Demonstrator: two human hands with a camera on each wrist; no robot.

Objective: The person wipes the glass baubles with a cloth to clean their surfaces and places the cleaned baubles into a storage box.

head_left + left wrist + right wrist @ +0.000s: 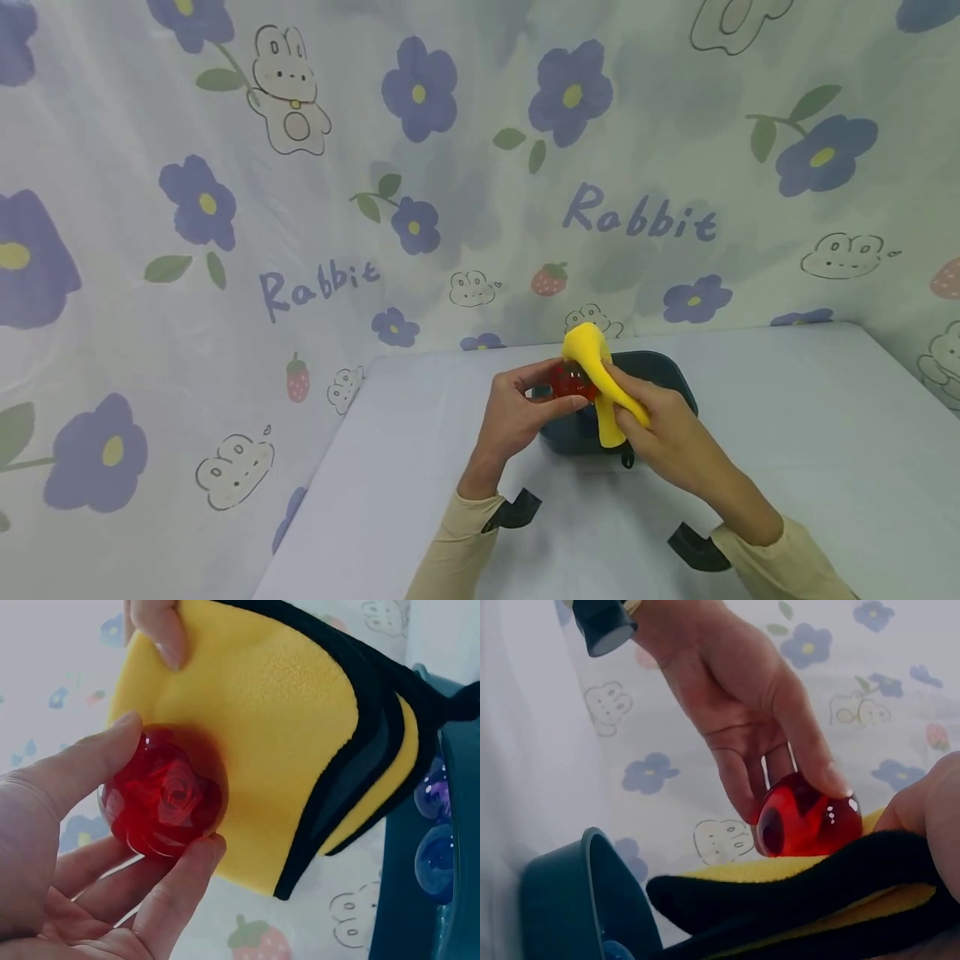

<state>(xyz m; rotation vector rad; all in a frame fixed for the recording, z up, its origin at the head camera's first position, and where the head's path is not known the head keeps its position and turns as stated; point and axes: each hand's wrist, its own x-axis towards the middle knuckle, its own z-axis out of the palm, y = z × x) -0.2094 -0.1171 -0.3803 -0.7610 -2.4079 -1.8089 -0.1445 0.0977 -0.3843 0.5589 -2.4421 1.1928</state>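
A clear red ball with a rose-like shape inside (pixel 169 791) is in my left hand (pixel 513 412), pinched between thumb and fingertips. My right hand (pixel 667 437) grips a folded yellow cloth with black edging (pixel 259 712). In the left wrist view the cloth lies against the far side of the ball. Both hands are raised over a dark teal basin (pixel 678 379). Seen from the right wrist, the ball (pixel 810 821) sits just above the yellow face of the cloth (pixel 769 870). Part of the right hand's grip is hidden behind the cloth.
Inside the basin are a purplish clear ball (pixel 433 789) and a blue one (pixel 436 862); the rest of its contents is hidden. A small dark loop (pixel 627 457) hangs below the cloth. White tabletop (pixel 405 467) surrounds the basin, with a patterned curtain (pixel 480 183) behind.
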